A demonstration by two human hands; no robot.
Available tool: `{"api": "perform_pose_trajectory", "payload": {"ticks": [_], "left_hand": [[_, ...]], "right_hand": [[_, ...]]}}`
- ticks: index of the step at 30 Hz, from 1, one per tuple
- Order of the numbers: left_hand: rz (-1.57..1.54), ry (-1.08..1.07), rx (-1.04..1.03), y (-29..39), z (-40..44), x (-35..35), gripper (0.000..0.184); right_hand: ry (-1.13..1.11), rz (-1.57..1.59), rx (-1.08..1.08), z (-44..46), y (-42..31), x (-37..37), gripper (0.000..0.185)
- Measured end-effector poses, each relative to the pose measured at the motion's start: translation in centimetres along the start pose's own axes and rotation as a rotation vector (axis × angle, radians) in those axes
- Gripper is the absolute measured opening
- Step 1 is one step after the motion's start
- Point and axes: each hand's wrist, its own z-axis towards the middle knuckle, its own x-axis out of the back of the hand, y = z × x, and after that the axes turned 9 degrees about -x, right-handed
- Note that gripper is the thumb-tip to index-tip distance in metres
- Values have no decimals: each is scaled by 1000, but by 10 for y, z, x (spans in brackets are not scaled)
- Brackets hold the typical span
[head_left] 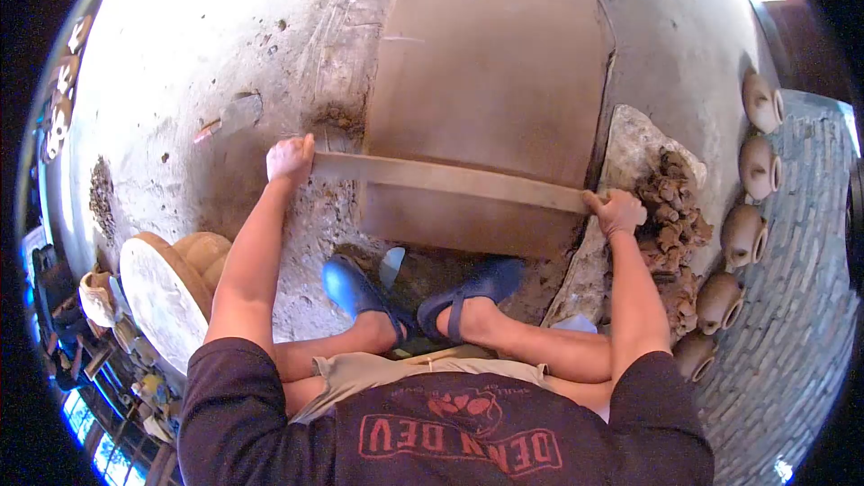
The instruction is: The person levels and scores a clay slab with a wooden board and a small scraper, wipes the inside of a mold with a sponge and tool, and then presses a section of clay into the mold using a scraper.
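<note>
A long flat wooden board [450, 178] spans the near part of a smooth brown clay slab [490, 63] on the floor. My left hand [291, 159] is closed around the board's left end, just past the slab's left edge. At the other end my right hand [616, 211] grips the board, beyond the slab's right edge. The board lies crosswise, its right end slightly nearer to me. Clay shows on both sides of it, smooth on the far side. Whether the board's underside touches the clay all along is hidden.
Torn clay lumps [673, 216] are heaped right of the slab. Several clay pots [760, 166] line the floor's right edge beside grey paving [792, 306]. A round disc [162, 297] leans at left. My blue shoes [355, 288] stand close to the slab's near edge.
</note>
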Motion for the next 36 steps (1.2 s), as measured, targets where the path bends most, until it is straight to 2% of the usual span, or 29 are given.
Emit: {"api": "perform_pose_trajectory", "payload": {"ticks": [2,6,9,12,15,18,22,25,28,36], "left_hand": [[-39,-54,61,8,-35,15,59],[-57,-55,66,-5,-81,-1,59],[-61,-147,88,-10,-112,-9,58],[-93,-126,122,-9,-134,-9,57],[-90,-141,119,-12,-156,-18,58],[-102,-161,112,-17,-162,-24,59],[-103,-192,100,-20,-158,-19,60],[-45,-213,50,-25,-165,-23,60],[-25,-255,41,-31,-174,-29,61],[-52,-272,9,-35,-176,-26,61]], "right_hand": [[-24,43,16,-22,7,-18,91],[-92,87,18,-61,6,-21,93],[-131,57,52,-78,-2,-8,87],[-98,121,91,-87,9,-35,94],[-191,101,74,-95,12,-36,94],[-310,77,63,-101,12,-33,94],[-313,49,70,-106,10,-31,96],[-420,30,61,-110,6,-16,98],[-549,-7,27,-113,0,-2,109],[-591,-51,8,-118,-2,-8,113]]}}
